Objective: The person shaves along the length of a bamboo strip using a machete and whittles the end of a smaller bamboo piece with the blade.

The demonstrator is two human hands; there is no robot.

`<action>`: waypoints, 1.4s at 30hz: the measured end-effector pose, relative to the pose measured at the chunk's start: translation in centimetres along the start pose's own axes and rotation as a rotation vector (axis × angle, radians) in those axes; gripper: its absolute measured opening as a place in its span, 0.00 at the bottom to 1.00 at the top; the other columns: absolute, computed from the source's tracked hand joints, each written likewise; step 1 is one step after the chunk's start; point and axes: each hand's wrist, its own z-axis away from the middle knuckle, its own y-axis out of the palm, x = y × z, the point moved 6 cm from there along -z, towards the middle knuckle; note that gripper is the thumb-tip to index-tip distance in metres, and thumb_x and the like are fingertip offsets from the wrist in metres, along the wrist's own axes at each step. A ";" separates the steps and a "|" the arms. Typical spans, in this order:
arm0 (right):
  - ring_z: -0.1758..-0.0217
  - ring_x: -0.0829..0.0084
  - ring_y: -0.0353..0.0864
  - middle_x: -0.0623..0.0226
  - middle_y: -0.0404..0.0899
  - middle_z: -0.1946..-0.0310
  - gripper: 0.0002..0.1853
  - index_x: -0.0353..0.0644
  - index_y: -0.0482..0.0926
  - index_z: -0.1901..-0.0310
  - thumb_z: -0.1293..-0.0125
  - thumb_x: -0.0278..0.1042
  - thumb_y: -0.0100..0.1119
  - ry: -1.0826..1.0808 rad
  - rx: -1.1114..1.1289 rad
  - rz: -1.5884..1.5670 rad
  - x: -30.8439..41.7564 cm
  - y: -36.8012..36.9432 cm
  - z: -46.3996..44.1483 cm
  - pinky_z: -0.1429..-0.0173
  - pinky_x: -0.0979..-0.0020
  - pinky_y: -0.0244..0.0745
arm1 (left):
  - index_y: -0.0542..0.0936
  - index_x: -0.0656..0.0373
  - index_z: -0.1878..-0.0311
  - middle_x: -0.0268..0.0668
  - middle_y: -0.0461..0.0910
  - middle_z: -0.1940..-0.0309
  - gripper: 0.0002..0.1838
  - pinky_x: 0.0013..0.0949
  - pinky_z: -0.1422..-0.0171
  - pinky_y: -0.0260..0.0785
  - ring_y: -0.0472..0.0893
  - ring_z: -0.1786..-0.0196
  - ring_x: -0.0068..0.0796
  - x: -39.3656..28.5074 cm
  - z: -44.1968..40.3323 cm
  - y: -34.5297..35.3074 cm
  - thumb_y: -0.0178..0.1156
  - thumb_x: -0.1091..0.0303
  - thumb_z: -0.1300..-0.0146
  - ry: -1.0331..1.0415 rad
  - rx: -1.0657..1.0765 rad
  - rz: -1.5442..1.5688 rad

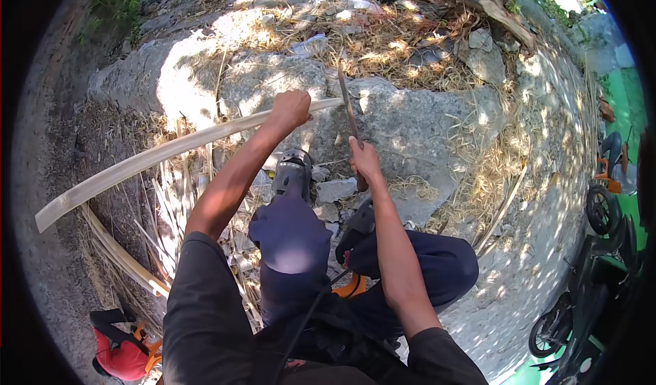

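The long, pale, split bamboo strip (164,151) is in the closed grip of the left hand (292,108), its end over the rough grey rock (410,122). The right hand (365,161) grips a long dark-bladed knife (349,108), beside this end.

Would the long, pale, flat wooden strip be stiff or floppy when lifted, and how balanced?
The strip looks fairly stiff, perhaps springy, as it bows only gently. Gripped by the left hand near its narrow end, it would probably feel tail-heavy, since most of it extends toward the wider end.
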 end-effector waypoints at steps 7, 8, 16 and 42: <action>0.57 0.44 0.90 0.45 0.88 0.65 0.21 0.37 0.85 0.56 0.32 0.51 0.66 -0.139 -0.130 0.337 -1.0 -0.2 -1.5 0.50 0.48 0.82 | 0.88 0.57 0.54 0.49 0.88 0.67 0.24 0.50 0.55 0.81 0.89 0.60 0.51 1.5 0.6 -0.2 0.64 0.42 0.30 -0.078 -0.109 0.161; 0.57 0.44 0.90 0.45 0.88 0.65 0.21 0.37 0.85 0.56 0.32 0.51 0.66 -0.139 -0.132 0.332 -1.1 -0.1 -1.4 0.50 0.48 0.82 | 0.89 0.56 0.52 0.48 0.88 0.69 0.25 0.49 0.56 0.82 0.89 0.62 0.49 2.4 0.5 0.8 0.63 0.42 0.30 -0.078 -0.122 0.212; 0.50 0.36 0.86 0.41 0.87 0.59 0.22 0.36 0.83 0.52 0.33 0.51 0.67 -0.177 -0.275 0.560 -0.9 0.3 -0.3 0.46 0.44 0.80 | 0.89 0.61 0.54 0.51 0.87 0.70 0.38 0.51 0.54 0.79 0.89 0.62 0.48 6.4 3.2 5.5 0.73 0.30 0.47 -0.128 -0.031 0.476; 0.63 0.52 0.88 0.51 0.85 0.68 0.23 0.34 0.82 0.58 0.28 0.52 0.61 -0.117 -0.111 0.224 -3.1 0.4 -2.1 0.55 0.52 0.78 | 0.86 0.38 0.51 0.25 0.76 0.34 0.26 0.52 0.16 0.41 0.69 0.24 0.37 5.7 16.9 -9.5 0.73 0.80 0.52 -0.278 -1.286 -0.022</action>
